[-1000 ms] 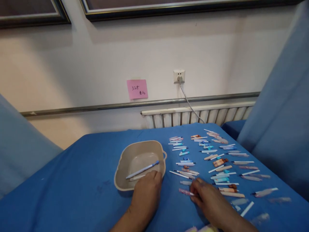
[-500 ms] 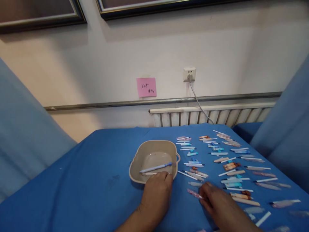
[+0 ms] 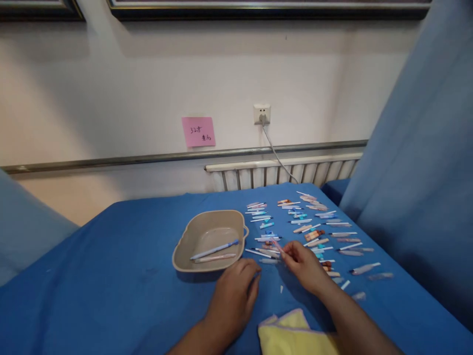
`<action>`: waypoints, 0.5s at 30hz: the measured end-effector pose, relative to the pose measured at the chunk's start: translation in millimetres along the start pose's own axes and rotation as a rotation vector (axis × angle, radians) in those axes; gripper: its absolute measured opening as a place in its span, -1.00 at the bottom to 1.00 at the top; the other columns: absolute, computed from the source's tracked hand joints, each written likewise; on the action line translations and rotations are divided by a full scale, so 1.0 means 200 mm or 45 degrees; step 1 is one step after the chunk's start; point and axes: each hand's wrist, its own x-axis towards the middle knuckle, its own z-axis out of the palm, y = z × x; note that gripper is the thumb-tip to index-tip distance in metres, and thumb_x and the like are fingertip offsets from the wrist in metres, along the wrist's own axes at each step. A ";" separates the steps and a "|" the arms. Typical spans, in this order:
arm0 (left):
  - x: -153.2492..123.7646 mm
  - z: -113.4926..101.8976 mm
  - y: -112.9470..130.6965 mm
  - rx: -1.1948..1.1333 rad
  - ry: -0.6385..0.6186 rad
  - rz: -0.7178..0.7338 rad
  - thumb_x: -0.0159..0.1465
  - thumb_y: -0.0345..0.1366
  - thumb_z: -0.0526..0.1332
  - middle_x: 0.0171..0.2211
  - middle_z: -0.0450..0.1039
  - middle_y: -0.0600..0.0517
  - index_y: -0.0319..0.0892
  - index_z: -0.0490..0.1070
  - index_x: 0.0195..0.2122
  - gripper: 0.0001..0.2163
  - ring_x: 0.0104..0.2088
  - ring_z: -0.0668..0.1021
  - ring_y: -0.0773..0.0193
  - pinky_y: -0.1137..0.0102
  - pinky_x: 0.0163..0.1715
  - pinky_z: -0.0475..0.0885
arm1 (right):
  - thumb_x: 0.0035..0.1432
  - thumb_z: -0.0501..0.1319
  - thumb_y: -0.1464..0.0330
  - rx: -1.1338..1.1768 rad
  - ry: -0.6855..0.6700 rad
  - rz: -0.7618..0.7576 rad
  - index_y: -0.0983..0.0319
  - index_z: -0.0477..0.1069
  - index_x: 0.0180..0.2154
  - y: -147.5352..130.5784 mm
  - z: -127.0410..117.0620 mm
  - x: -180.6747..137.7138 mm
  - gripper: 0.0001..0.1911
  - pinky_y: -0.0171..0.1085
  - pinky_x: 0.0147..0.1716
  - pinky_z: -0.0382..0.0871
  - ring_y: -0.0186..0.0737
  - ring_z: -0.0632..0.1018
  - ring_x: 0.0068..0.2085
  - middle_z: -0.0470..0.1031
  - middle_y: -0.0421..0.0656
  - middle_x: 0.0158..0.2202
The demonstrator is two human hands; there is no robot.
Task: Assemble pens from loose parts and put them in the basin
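Note:
My right hand (image 3: 301, 264) pinches a pink translucent pen barrel (image 3: 277, 245) between thumb and fingertips, lifted over the laid-out pen parts. My left hand (image 3: 236, 288) hovers or rests by the near right corner of a beige plastic basin (image 3: 181, 264). Its fingers are loosely curled, the thumb stands apart from them, and I see nothing held. Inside the basin lie a blue pen (image 3: 215, 250) and a pale pink pen (image 3: 215, 258). Just past my hands, a greyish clear barrel (image 3: 269, 261) lies on the blue cloth, and a small white piece (image 3: 281, 289) is nearer me.
Rows of pen parts, with white refills (image 3: 350, 246), clear barrels and brown pieces (image 3: 315, 235), cover the right side of the blue-clothed table (image 3: 111, 276). A yellow cloth (image 3: 295, 337) lies at the front. Behind are a radiator (image 3: 281, 165) and a plugged-in cable (image 3: 273, 148).
My right hand has lifted the pink barrel off the cloth. My left hand has drawn back from the basin's edge. The view has shifted, bringing the yellow cloth into sight.

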 end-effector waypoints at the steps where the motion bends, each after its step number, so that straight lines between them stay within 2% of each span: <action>1: 0.01 0.04 0.01 -0.043 -0.111 -0.027 0.28 -0.38 0.02 -0.22 0.47 -0.04 -0.12 0.39 -0.21 -0.82 -0.19 0.49 0.21 0.33 -0.15 0.37 | 0.04 0.18 0.13 0.125 0.023 0.031 0.20 0.30 -0.43 0.01 0.00 0.01 -0.74 -0.34 -0.53 0.20 -0.28 0.38 -0.53 0.37 -0.25 -0.56; 3: 0.02 0.13 0.04 -0.086 -0.265 -0.109 0.26 -0.38 0.05 -0.26 0.49 -0.01 -0.11 0.39 -0.20 -0.83 -0.23 0.50 0.21 0.36 -0.22 0.37 | 0.04 0.17 0.09 0.217 0.044 0.051 0.21 0.29 -0.42 0.01 -0.01 0.03 -0.70 -0.34 -0.55 0.20 -0.31 0.35 -0.56 0.35 -0.26 -0.56; 6: 0.05 0.22 0.06 -0.123 -0.373 -0.226 0.20 -0.35 0.14 -0.24 0.49 0.00 -0.13 0.38 -0.21 -0.86 -0.23 0.50 0.21 0.39 -0.24 0.35 | 0.05 0.14 0.06 0.282 0.064 0.064 0.21 0.31 -0.40 0.01 -0.01 0.04 -0.66 -0.34 -0.56 0.22 -0.31 0.36 -0.57 0.36 -0.25 -0.55; 10: 0.09 0.26 0.06 -0.089 -0.419 -0.267 0.13 -0.28 0.23 -0.21 0.48 -0.01 -0.14 0.37 -0.20 -0.80 -0.20 0.48 0.18 0.37 -0.22 0.33 | 0.04 0.13 0.01 0.374 0.101 0.092 0.21 0.32 -0.37 -0.01 -0.01 0.05 -0.62 -0.34 -0.59 0.20 -0.32 0.35 -0.58 0.36 -0.25 -0.55; 15: 0.11 0.28 0.02 -0.064 -0.426 -0.198 0.18 -0.30 0.18 -0.23 0.45 0.00 -0.11 0.39 -0.23 -0.87 -0.21 0.47 0.19 0.38 -0.21 0.32 | 0.07 0.07 -0.05 0.463 0.105 0.141 0.21 0.32 -0.40 -0.01 0.02 0.04 -0.56 -0.36 -0.64 0.15 -0.35 0.29 -0.63 0.31 -0.27 -0.61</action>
